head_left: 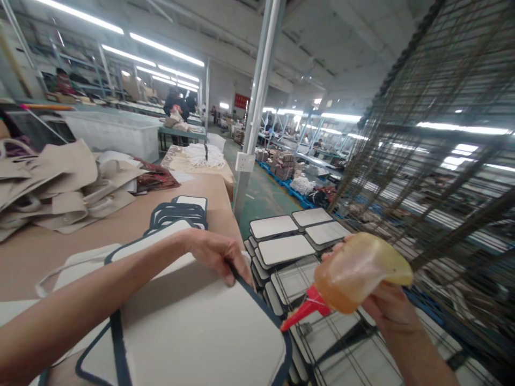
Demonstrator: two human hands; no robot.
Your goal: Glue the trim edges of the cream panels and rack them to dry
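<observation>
My left hand (217,252) reaches across a white panel with a dark blue border (205,332), its fingers closed on the panel's far right edge. In my right hand (382,300) is a soft squeeze bottle (358,273) of amber liquid, tipped down to the left. The bottle's red nozzle (306,308) points at the dark border near the panel's right corner; whether the tip touches cannot be told. More bordered panels lie beneath this one, and a stack of them (181,212) stands just beyond.
Wire racks (298,279) holding several bordered panels stand at the right, beside a tall wire mesh (434,107). Beige fabric pieces (60,182) are heaped on the left of the table (201,187). A metal post (257,96) rises past the table's far edge. A person (176,104) stands farther back.
</observation>
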